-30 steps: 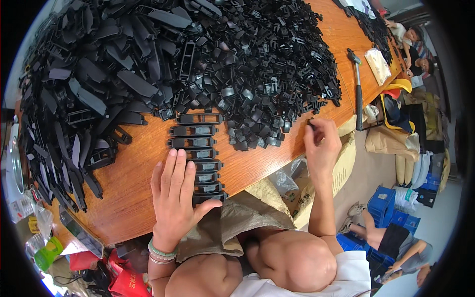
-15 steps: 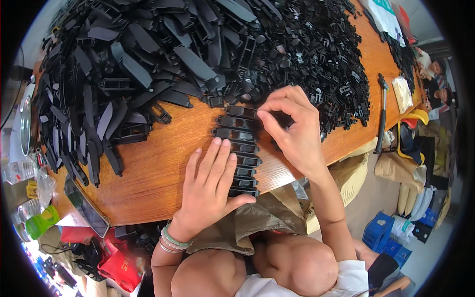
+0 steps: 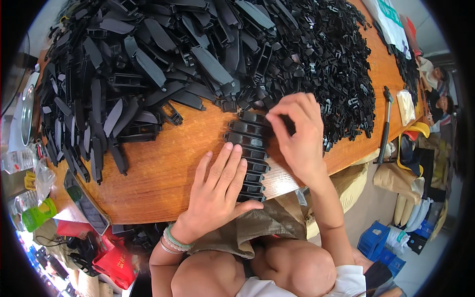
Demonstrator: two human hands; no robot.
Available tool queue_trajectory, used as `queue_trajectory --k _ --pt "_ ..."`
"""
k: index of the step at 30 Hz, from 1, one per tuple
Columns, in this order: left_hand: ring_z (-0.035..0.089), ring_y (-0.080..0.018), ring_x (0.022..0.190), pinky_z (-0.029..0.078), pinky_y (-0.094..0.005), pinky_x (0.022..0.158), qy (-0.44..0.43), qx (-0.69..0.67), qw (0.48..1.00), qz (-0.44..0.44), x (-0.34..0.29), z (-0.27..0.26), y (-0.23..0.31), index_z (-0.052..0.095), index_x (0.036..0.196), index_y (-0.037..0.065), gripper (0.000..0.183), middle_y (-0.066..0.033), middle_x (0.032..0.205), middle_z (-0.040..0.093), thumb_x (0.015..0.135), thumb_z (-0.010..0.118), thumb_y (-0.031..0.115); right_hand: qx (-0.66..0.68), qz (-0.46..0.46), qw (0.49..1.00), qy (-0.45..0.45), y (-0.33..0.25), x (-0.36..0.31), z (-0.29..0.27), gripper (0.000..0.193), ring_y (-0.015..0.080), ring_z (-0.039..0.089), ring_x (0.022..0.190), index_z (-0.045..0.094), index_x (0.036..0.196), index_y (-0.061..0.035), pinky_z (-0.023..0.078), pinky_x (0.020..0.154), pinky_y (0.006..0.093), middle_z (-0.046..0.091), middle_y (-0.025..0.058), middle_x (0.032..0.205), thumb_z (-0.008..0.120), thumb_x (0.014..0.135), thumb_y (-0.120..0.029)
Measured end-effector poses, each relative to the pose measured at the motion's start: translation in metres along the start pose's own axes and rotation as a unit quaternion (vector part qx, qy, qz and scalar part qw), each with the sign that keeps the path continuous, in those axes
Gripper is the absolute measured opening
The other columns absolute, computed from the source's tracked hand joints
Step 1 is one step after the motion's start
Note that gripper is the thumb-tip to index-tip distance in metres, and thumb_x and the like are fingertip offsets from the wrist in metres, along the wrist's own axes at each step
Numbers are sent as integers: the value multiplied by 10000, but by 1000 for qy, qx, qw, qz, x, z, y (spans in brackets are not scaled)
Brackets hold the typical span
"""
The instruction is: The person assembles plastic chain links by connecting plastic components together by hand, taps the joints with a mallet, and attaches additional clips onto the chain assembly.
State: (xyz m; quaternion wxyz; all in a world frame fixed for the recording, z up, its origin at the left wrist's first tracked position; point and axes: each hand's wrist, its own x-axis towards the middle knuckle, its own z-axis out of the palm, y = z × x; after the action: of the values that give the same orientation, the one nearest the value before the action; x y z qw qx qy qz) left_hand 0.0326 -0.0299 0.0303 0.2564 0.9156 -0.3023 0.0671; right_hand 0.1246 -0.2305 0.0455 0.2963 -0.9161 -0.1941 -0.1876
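– Two hands at the table (image 3: 158, 168). State of the left hand (image 3: 217, 190)?
– Flat, fingers extended, laid along the left side of the row of black pieces (image 3: 256, 167); thumb out across its near end.
– Right hand (image 3: 301, 141)?
– Thumb and forefinger drawn close together at the right end of the row's farthest pieces. Cannot tell whether a part is pinched between them.
– Position of the row?
– On the wood, running from the table's near edge toward the heaps, pieces side by side.
– Surroundings?
– Heap of long black parts (image 3: 156, 69) beyond, to the left; heap of small black clips (image 3: 341, 74) to the right. Hammer (image 3: 385, 123) farther right, near the edge.
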Motion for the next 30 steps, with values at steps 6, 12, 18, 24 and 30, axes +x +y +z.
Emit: queue_trajectory --k 6,12,18,24,30 --pt "443 -407 1353 327 -571 1094 4 -13 1000 -5 -3 -1 -1 508 1319 -55 833 -251 1421 485 801 674 577 -100 -127 986 30 17 57 9 156 273 532 907 662 899 -51 414 768 387 576 72 957 654 758 15" --pt "442 -409 1354 322 -542 1113 37 -54 998 1 -2 -3 0 504 1325 -51 829 -249 1419 492 778 723 532 -102 -202 972 55 22 67 -10 157 242 583 984 668 872 -42 445 797 349 625 84 1090 701 736 28" --pt "593 -374 1192 489 -474 962 214 -142 966 -15 3 -19 12 532 1294 -75 639 -247 1334 563 796 804 218 539 221 813 14 -26 4 -26 145 109 620 937 641 1002 54 501 855 252 671 99 1076 686 864 57" --pt "704 -329 859 569 -342 690 188 -223 954 -67 11 -21 27 528 1291 -83 566 -231 1124 668 794 771 38 674 196 710 52 -62 -43 -15 433 233 603 1022 532 1193 21 498 923 363 588 195 1169 759 860 -138" --pt "711 -288 798 593 -339 692 177 -13 975 136 -14 -5 37 623 1130 -71 412 -228 984 687 837 752 189 800 149 582 4 -73 -63 -19 560 153 465 554 466 737 -118 379 579 296 505 20 665 306 1039 -562"
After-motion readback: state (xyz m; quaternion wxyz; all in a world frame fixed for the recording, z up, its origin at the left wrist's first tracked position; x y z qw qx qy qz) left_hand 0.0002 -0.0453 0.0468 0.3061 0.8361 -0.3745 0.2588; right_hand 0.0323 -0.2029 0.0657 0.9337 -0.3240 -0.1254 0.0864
